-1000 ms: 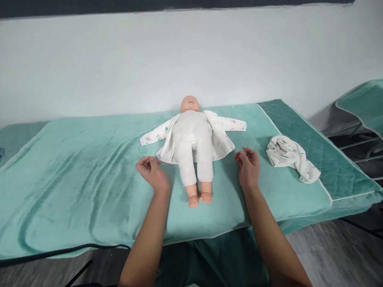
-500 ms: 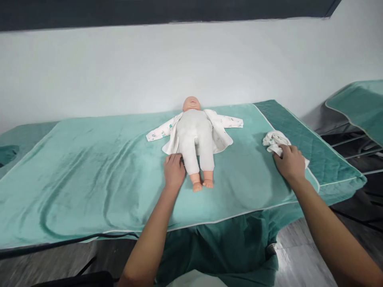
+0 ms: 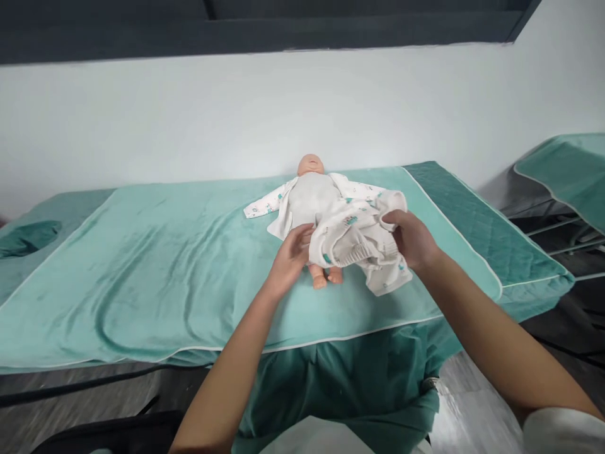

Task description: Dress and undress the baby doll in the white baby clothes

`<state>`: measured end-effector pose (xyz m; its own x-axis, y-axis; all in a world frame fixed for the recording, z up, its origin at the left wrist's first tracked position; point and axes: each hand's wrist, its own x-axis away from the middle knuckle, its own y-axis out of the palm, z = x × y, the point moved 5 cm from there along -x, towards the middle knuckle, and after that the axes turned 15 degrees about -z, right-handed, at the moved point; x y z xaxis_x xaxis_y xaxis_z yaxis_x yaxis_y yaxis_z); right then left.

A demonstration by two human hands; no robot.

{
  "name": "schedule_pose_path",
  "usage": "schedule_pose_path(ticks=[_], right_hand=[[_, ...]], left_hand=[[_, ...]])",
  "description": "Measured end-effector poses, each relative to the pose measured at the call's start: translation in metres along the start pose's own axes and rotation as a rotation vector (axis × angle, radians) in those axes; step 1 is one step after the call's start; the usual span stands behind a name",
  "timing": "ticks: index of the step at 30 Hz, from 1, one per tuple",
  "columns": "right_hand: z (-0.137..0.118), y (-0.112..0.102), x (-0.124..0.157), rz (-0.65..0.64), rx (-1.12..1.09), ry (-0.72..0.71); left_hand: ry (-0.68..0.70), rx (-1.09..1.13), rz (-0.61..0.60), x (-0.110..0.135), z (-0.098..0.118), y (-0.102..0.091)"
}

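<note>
A baby doll (image 3: 312,192) lies on its back on the green-covered bed, its feet toward me. Its white printed jacket (image 3: 269,202) is spread wide at the front, with the sleeves stretched out to both sides. Above the doll's legs I hold small white baby pants (image 3: 354,236) with green prints and a gathered elastic edge. My right hand (image 3: 416,243) is closed on their right side, the thumb on top. My left hand (image 3: 290,258) pinches their left edge, its fingertips partly behind the cloth. The bunched fabric hides the doll's upper legs and part of the jacket.
The green bed cover (image 3: 155,271) has folds on the left and a white-piped front edge. A white wall (image 3: 212,120) rises behind the bed. To the right stands another green-covered surface (image 3: 567,167) with metal bars below. A black cable (image 3: 118,376) runs along the front left.
My right hand has brought the crumpled white cloth from the bed's right side to above the doll's legs, where it is partly unfolded. My left hand has risen from beside the legs to its edge.
</note>
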<state>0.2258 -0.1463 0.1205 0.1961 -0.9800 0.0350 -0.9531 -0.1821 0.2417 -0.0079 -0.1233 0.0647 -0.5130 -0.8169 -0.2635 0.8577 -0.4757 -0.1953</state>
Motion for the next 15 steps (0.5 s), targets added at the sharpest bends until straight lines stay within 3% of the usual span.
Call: schedule_pose_path(ticks=[3,7,9,11,13,15], right_hand=[[0.003,0.036,-0.021,-0.099,-0.135,0.02],[0.026,0.051,-0.044,-0.077,-0.208,0.051],[0.042,0.055,-0.049,-0.046,-0.21,0.097],[0.055,0.061,-0.052,-0.052,-0.201,0.111],[0.062,0.067,-0.052,-0.11,-0.157,0.105],[0.063,0.07,-0.049,-0.138,-0.034,0.096]], left_hand=[[0.083,0.046,-0.076,0.007,0.028,0.001],[0.229,-0.19,0.139,0.023,0.047,-0.018],[0.241,-0.397,0.213,0.028,0.048,-0.025],[0.233,-0.58,0.152,0.027,0.044,-0.024],[0.234,-0.652,0.099,0.025,0.04,-0.025],[0.214,-0.625,0.154,0.024,0.038,-0.032]])
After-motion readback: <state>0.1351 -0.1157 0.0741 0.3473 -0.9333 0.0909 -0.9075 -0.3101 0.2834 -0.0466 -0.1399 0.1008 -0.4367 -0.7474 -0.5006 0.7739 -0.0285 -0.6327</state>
